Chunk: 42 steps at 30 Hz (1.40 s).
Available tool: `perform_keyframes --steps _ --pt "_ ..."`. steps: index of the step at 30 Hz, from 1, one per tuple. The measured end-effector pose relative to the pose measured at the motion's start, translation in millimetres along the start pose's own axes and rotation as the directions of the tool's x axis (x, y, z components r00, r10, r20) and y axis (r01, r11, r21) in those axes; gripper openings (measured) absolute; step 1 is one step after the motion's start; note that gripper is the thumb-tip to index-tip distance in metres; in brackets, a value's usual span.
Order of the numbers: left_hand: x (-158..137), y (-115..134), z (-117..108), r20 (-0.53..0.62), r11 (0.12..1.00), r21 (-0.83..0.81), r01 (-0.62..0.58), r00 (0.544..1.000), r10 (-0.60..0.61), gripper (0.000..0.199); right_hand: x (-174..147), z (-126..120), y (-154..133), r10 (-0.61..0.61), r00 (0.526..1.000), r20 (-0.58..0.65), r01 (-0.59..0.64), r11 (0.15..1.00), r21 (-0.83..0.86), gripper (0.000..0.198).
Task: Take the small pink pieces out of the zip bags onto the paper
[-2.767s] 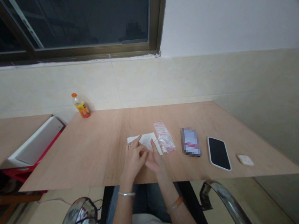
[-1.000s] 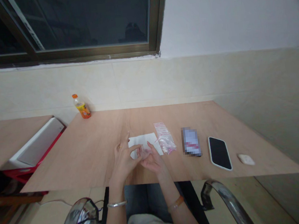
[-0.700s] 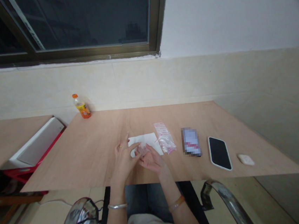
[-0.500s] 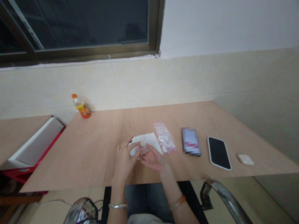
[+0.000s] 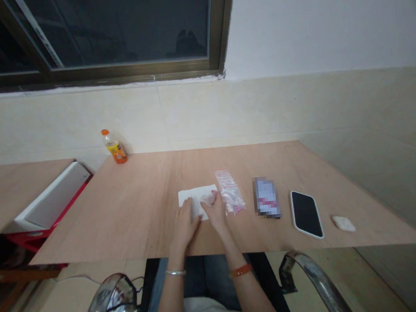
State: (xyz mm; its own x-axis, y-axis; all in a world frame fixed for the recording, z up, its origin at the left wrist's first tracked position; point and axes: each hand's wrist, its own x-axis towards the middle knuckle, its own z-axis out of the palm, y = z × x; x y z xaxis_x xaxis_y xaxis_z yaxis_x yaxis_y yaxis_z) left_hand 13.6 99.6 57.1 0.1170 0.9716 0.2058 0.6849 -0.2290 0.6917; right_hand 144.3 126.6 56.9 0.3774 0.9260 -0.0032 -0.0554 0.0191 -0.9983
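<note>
Both my hands lie palm down on the wooden table (image 5: 133, 217), near its front edge. My left hand (image 5: 187, 222) rests flat on the lower left part of a white paper sheet (image 5: 194, 195) and holds nothing. My right hand (image 5: 217, 213) lies next to it, fingertips on the sheet's right part. A small pinkish clear piece (image 5: 212, 194) shows at those fingertips; whether the fingers grip it is unclear. A clear zip bag with pink contents (image 5: 230, 195) lies just right of my right hand, apart from it.
Further right lie a blurred card or packet (image 5: 266, 198), a black phone in a white case (image 5: 305, 207) and a small white case (image 5: 343, 223). An orange bottle (image 5: 113, 146) stands at the back left corner. A white and red box (image 5: 48, 201) sits left of the table. Chair armrests (image 5: 107, 295) flank my lap.
My hands were raised together, fingering a small clear piece above the sheet. Now both have moved forward and lie flat on the paper.
</note>
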Motion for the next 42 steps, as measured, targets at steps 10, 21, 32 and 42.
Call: perform_keyframes --steps 10,21,32,42 --pt "-3.6 -11.9 11.6 0.074 0.994 0.109 -0.001 0.997 -0.007 0.053 -11.4 7.8 22.2 -0.252 0.965 0.066 0.259 0.905 -0.336 0.041" --pt "-3.5 -12.2 10.6 0.048 1.0 0.031 -0.003 0.999 0.002 0.052 -11.4 5.5 13.6 -0.072 0.993 0.092 0.085 0.985 -0.149 0.045" --pt "8.5 13.6 -21.0 -0.061 0.894 -0.446 0.049 0.995 -0.085 0.05 -10.2 -1.5 -10.6 -0.178 0.978 0.105 0.192 0.972 -0.138 0.042" --pt "11.5 48.8 -65.0 -0.091 0.757 -0.648 0.087 0.977 -0.19 0.033 -21.4 6.2 -38.5 -0.182 0.958 0.222 0.211 0.971 -0.114 0.036"
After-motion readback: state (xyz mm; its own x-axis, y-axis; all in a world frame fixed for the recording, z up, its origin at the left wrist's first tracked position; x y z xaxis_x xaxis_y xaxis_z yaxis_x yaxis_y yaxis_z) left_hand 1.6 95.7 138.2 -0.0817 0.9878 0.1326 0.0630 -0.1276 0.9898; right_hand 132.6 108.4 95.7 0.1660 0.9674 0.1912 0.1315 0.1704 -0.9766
